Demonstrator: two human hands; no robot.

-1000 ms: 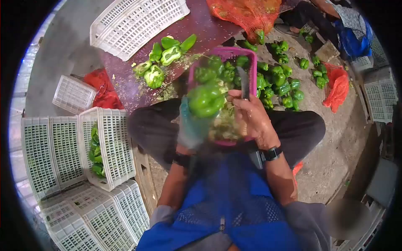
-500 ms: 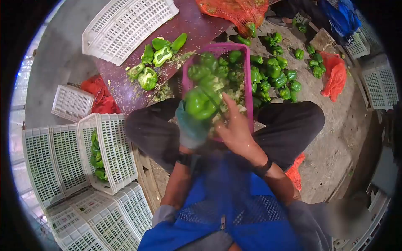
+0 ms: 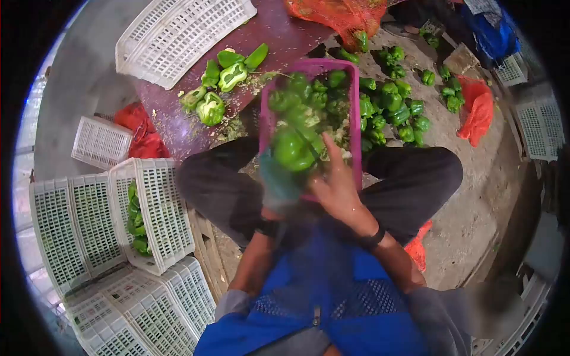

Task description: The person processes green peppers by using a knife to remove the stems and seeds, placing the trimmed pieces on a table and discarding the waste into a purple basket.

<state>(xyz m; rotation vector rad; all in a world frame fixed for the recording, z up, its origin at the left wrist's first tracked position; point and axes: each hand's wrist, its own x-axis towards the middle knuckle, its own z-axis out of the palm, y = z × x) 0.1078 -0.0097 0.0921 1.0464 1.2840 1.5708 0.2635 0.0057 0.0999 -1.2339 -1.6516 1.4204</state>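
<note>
My left hand (image 3: 280, 181), in a green glove, grips a green bell pepper (image 3: 294, 148) over the near part of a pink crate (image 3: 357, 118). My right hand (image 3: 337, 181) is bare and sits close against the pepper's right side. Its index finger points forward while the other fingers are curled. From them a thin, dark, blurred knife (image 3: 306, 137) seems to reach across the pepper; its handle is hidden. Inside the crate lie several green peppers (image 3: 297, 89) and pale core scraps (image 3: 341, 135).
Cut peppers (image 3: 231, 77) lie on a dark red board (image 3: 273, 35) beside a white crate (image 3: 184, 38). Whole peppers (image 3: 392, 98) are heaped on the floor at right, near red net bags (image 3: 475, 110). White crates (image 3: 83, 222) stand at lower left, one holding peppers (image 3: 136, 219).
The view has shifted slightly. Both hands and the pepper sit a little further right in view, the pepper still in my left hand.
</note>
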